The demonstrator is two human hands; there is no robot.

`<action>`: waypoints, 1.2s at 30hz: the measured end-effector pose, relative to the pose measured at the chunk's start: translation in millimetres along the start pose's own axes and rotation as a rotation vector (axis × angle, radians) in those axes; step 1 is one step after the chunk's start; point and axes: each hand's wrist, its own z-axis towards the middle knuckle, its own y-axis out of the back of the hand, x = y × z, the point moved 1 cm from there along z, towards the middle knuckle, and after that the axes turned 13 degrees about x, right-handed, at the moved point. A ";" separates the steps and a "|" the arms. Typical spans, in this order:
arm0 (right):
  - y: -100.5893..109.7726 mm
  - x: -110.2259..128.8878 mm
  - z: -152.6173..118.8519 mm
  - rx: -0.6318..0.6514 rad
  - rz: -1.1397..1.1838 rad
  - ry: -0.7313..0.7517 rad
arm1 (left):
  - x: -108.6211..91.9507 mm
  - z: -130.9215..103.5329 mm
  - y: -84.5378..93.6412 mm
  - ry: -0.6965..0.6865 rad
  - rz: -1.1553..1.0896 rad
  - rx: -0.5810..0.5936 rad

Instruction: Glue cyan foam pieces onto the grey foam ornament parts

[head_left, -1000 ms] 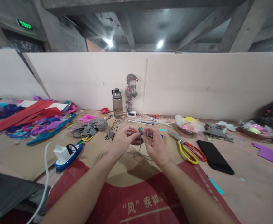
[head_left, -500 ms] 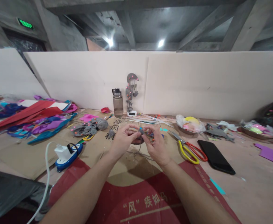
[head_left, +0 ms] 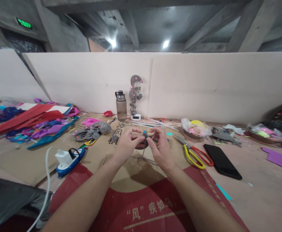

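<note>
Between my two hands, over the middle of the table, is a small grey felt piece (head_left: 145,135) with a bright blue spot at its top. My left hand (head_left: 128,143) pinches it from the left with thumb and fingers. From the right, my right hand (head_left: 161,148) presses its thumb against the same piece, fingers curled. Grey yarn (head_left: 144,154) trails down from it onto the brown paper. My fingers cover much of the piece, so its full shape is hidden.
Scissors (head_left: 193,156) with yellow and red handles and a black phone (head_left: 222,160) lie to the right. At left are a blue-and-white power strip (head_left: 70,163), grey felt pieces (head_left: 88,131) and coloured cloth strips (head_left: 46,129). A water bottle (head_left: 121,108) stands behind.
My right fingers have lifted slightly and spread a little from the grey felt piece's top, while both thumbs stay at it. The whole view has shifted slightly.
</note>
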 end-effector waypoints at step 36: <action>10.3 13.5 8.6 0.062 0.403 -0.175 | -6.1 -13.1 19.2 -0.947 1.186 0.017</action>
